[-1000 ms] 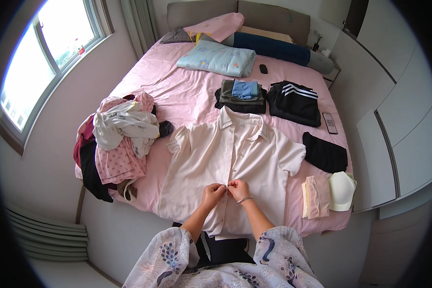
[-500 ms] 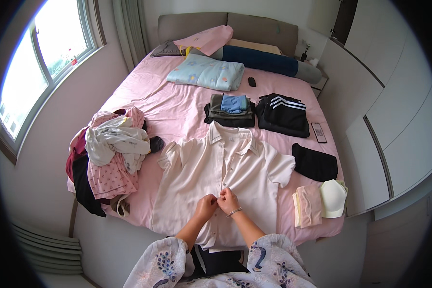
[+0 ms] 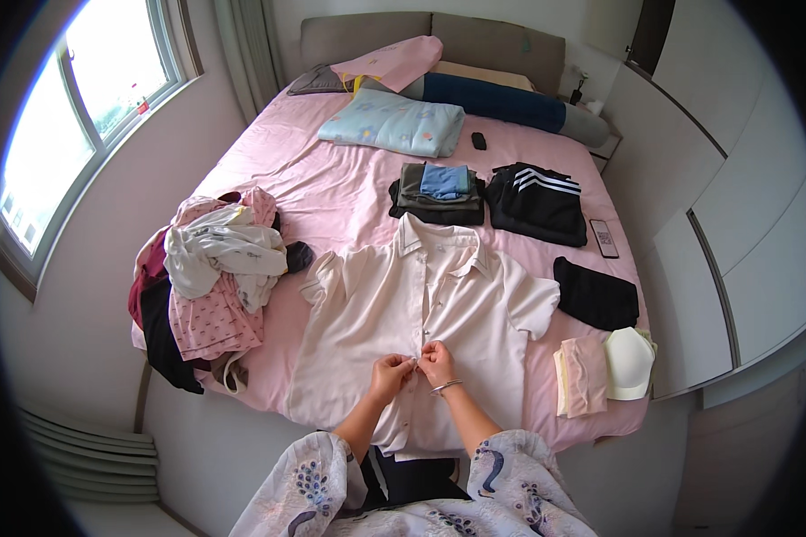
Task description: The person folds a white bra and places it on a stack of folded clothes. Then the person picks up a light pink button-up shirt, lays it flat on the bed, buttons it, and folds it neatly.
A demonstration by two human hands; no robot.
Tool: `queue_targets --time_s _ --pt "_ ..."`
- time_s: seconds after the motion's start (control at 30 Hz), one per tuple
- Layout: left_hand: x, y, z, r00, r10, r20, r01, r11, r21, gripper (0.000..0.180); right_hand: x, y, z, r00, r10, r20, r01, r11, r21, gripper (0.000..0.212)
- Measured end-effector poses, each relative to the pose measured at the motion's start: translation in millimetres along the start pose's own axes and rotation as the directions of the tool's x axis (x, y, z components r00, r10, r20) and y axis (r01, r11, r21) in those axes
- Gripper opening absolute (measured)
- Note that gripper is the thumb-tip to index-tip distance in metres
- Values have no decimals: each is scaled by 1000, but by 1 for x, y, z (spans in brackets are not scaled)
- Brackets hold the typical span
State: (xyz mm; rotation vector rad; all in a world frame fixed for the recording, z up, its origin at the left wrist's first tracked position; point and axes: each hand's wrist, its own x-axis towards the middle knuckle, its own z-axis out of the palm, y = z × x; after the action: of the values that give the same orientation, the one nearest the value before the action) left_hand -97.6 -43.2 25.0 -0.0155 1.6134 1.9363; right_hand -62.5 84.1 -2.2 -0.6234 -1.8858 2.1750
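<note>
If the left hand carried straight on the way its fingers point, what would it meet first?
The left hand would probably meet the right hand first, close by over the pale shirt; whether they touch is unclear.

Head-worn left fisheye; looks down from foot of bed [image 3: 318,192], facing headboard [image 3: 501,43].

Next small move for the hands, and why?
I'd probably align the front edges of the cream blouse next: left hand and right hand both pinch its front, and the collar lies open above. Whether they hold a button is hidden.
</note>
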Motion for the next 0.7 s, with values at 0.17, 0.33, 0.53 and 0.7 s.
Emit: queue_targets --time_s 0.17,0.33,0.53,0.7 --pt "17 9 -13 940 -329 92 340 930 -143 17 -2 -1 0 977 -195 87 211 948 -239 23" --pt "26 12 -15 957 -287 29 280 949 146 17 -7 -10 3 959 -284 16 258 846 -467 17" --pt "37 31 13 890 457 -9 -294 587 755 19 14 -37 -21 900 -389 -196 196 763 -616 13" --pt "49 30 40 942 333 -53 -126 493 861 29 59 -24 -28 969 -197 -148 156 954 -255 11"
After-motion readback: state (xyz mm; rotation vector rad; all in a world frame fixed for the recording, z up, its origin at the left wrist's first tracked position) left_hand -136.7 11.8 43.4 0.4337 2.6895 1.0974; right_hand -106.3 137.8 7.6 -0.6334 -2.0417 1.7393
